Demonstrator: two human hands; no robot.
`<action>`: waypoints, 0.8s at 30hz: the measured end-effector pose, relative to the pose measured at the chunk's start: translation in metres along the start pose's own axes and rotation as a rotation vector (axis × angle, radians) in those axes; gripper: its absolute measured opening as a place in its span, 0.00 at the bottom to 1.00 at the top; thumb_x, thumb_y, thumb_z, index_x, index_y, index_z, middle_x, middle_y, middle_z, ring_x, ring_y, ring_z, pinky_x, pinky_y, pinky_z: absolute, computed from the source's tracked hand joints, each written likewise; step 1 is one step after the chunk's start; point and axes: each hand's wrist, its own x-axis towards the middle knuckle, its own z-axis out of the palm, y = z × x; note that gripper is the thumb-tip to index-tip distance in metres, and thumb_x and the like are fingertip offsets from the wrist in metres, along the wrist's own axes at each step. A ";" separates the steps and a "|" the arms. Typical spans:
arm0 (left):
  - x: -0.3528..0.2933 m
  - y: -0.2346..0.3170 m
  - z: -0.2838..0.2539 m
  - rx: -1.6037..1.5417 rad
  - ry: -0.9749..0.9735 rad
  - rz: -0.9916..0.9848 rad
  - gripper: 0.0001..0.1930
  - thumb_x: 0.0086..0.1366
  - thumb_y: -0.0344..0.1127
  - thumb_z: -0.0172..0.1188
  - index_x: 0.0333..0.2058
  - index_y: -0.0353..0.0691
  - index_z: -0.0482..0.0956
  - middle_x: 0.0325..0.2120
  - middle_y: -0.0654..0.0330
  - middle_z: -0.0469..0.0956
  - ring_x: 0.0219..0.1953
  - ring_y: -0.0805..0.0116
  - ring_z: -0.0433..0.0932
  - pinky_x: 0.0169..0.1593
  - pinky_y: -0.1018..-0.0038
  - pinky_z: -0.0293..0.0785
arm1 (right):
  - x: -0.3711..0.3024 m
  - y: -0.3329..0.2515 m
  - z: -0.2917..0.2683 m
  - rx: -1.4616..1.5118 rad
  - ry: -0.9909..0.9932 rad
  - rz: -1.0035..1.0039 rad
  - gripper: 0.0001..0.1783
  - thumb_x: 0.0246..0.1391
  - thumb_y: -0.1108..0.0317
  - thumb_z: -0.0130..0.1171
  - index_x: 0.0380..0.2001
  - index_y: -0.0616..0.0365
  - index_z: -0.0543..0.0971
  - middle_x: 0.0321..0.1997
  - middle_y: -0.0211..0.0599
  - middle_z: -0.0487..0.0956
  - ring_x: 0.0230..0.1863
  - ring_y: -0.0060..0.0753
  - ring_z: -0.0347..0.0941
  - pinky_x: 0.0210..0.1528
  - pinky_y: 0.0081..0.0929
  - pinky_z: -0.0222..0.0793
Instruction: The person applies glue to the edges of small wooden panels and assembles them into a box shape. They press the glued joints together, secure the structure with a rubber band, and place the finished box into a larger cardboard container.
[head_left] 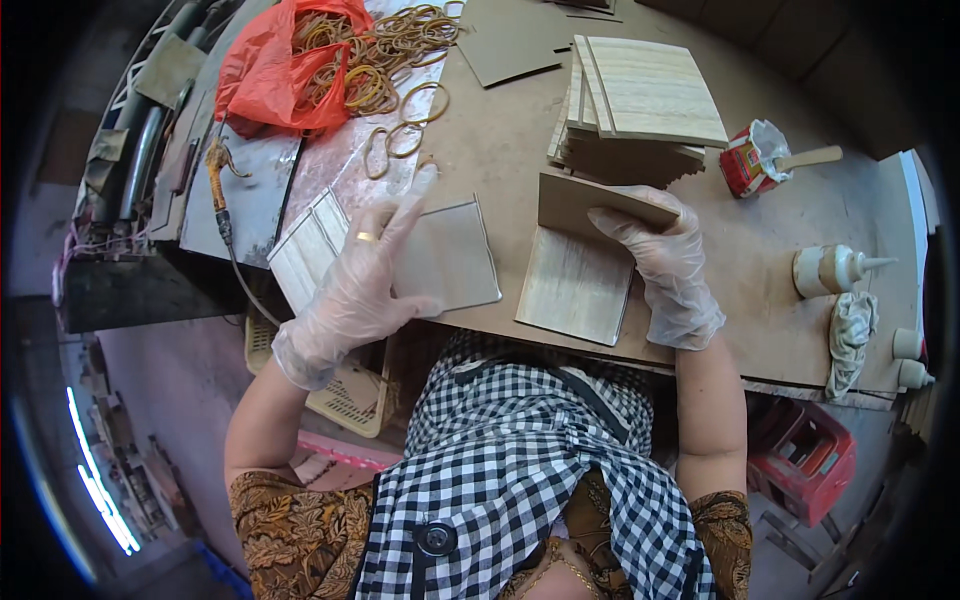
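My left hand [355, 280], in a clear glove, is open with its index finger stretched out and its thumb apart. It lies over a pale grey wood panel [452, 258] with dark edges, near the table's front edge. Another light, wood-grained panel [308, 250] rests to its left, partly under the hand. My right hand [660, 245], gloved too, grips a thin brown board [585, 208] between thumb and fingers. That board stands tilted up at the far end of a light wood-grained panel [575, 285] lying on the table.
Behind the right hand stands a stack of curved wood panels [655, 85]. A red carton with a brush [755, 160], a squeeze bottle [830, 270] and a crumpled cloth [850, 340] sit at right. Rubber bands [385, 70] spill from a red plastic bag [275, 80] at far left.
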 end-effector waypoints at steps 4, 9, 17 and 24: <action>-0.005 -0.023 0.014 -0.290 0.184 0.028 0.49 0.49 0.25 0.73 0.68 0.40 0.56 0.59 0.49 0.63 0.60 0.57 0.68 0.61 0.62 0.68 | 0.000 0.002 -0.001 -0.005 -0.012 -0.036 0.10 0.49 0.76 0.70 0.37 0.59 0.86 0.37 0.29 0.84 0.39 0.19 0.77 0.45 0.20 0.73; -0.009 -0.007 0.029 -1.249 0.410 -0.245 0.44 0.55 0.20 0.66 0.68 0.42 0.56 0.57 0.52 0.68 0.54 0.66 0.73 0.57 0.71 0.73 | 0.000 0.010 -0.001 0.004 0.019 0.001 0.11 0.48 0.72 0.72 0.37 0.58 0.86 0.36 0.29 0.85 0.37 0.19 0.78 0.43 0.20 0.74; -0.020 0.022 0.053 -1.573 0.341 -0.391 0.39 0.59 0.27 0.65 0.66 0.34 0.56 0.58 0.55 0.71 0.57 0.63 0.74 0.60 0.68 0.72 | 0.000 0.011 -0.002 -0.026 0.013 -0.016 0.11 0.49 0.69 0.72 0.38 0.56 0.86 0.35 0.29 0.86 0.36 0.20 0.78 0.42 0.21 0.74; -0.001 0.028 0.026 -1.373 0.238 -0.530 0.22 0.63 0.27 0.61 0.56 0.32 0.70 0.48 0.54 0.79 0.49 0.64 0.80 0.54 0.68 0.77 | 0.000 0.011 -0.002 -0.043 0.015 -0.027 0.11 0.49 0.69 0.72 0.38 0.57 0.86 0.35 0.29 0.86 0.36 0.20 0.79 0.43 0.21 0.74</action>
